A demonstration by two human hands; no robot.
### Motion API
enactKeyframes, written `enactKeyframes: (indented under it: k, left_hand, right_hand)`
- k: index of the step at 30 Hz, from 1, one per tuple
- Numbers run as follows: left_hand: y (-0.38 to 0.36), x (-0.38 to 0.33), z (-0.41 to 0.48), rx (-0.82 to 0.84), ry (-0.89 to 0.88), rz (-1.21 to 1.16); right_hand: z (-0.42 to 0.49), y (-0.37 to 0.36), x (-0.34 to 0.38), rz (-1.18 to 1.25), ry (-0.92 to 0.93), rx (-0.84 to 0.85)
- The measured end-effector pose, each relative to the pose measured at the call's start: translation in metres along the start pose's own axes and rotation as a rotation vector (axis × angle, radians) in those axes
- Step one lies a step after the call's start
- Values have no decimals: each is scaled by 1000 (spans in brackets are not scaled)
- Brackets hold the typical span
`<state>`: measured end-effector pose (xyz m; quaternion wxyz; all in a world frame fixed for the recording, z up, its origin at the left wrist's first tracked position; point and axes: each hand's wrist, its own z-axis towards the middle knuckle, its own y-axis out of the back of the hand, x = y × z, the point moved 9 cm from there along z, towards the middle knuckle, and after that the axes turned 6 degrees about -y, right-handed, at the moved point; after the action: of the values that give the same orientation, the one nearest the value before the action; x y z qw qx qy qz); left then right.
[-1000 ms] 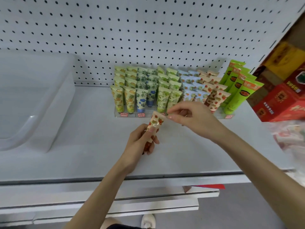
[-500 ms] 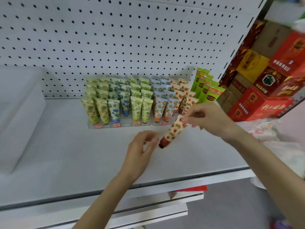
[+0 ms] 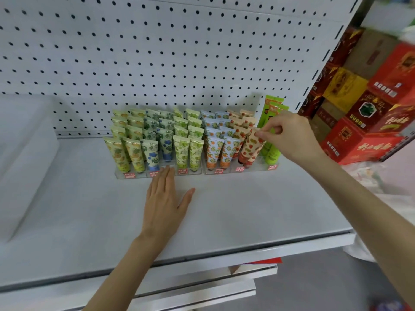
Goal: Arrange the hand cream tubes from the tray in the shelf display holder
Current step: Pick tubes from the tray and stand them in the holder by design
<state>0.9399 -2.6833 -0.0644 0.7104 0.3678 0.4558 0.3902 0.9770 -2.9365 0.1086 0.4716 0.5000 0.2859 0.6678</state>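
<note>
Against a white pegboard wall (image 3: 157, 52), on a pale grey shelf (image 3: 247, 209): a clear display holder (image 3: 190, 172) with small red labels along its front lip. Packed with hand cream tubes (image 3: 180, 151), caps down and crimped ends up, in columns by print: yellow fruit at the left, then blue flower, green, orange on blue, strawberry. At the far right end, taller bright green tubes (image 3: 272, 153).

Right hand (image 3: 289, 133) extended from the right, thumb and forefinger pinching the crimped top of a strawberry tube (image 3: 250, 149). Tube cap down at the front of the strawberry column, leaning a little to the right, just beside the tall green ones. Impossible to tell whether fully seated in its slot. Other fingers curled under the palm.

Left hand (image 3: 165, 198) palm down on the shelf, fingers straight and together, thumb spread to the right, holding nothing. Fingertips touching the holder's front lip below the blue-flower column.

At the far left on the same shelf, a white tray (image 3: 27, 153), blurred, contents not visible. Beyond the shelf's right end, stacked red and yellow boxes (image 3: 370, 131). Lower down, edges of further white shelves (image 3: 202, 295).
</note>
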Motion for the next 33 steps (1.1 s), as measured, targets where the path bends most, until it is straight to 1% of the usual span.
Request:
enactKeyframes:
  k: [4, 12, 22, 33]
  left_hand:
    - [0, -1, 1, -2, -4, -31]
    - [1, -1, 1, -5, 3, -55]
    - [-1, -1, 1, -1, 4, -33]
    - [0, -1, 2, -8, -5, -30]
  right_hand:
    - [1, -12, -5, 4, -12, 22]
    - [9, -21, -4, 5, 1, 14]
    - [10, -41, -2, -86, 14, 69]
    - [9, -44, 2, -138, 32, 92]
